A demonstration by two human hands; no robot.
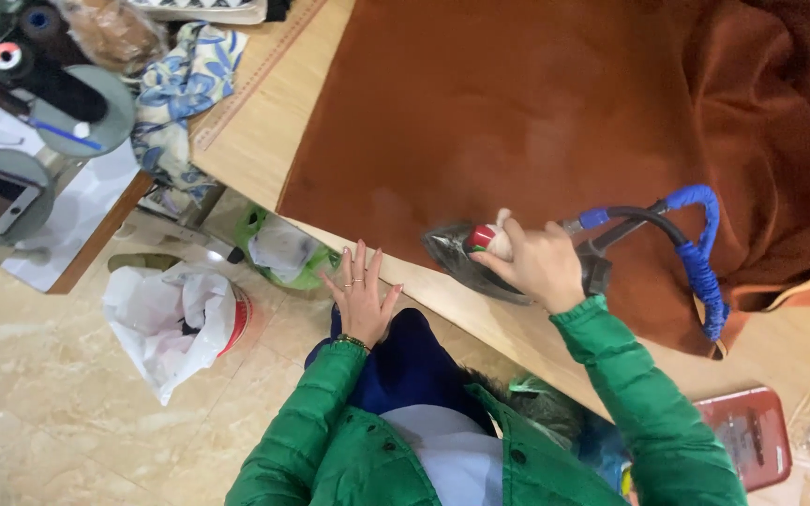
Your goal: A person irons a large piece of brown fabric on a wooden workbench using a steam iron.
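At the centre of the frame the right hand [538,262] is wrapped tightly round the handle of a steam iron [480,258], fingers curled over it so the dark soleplate lies flat on the rust-brown cloth [536,103], its tip pointing toward the left of the frame; the full fist looks suited to pressing down on the iron. From the iron's rear a hose bound in blue wrapping [700,253] arcs up and to the right, lifted off the cloth, probably so it does not drag across it. The iron sits on the cloth's near edge, just where it meets the bare strip of the wooden table [264,141]. The left hand [360,295] holds nothing: its fingers are spread and its tips rest against the table's edge, left of the iron, seemingly as a brace. Both sleeves are green and padded. The cloth is spread smooth over most of the table and bunches into folds at the upper right. On the tiled floor at lower left stands a red bucket lined with a white bag [185,323], and patterned blue fabric [180,84] lies at the upper left.
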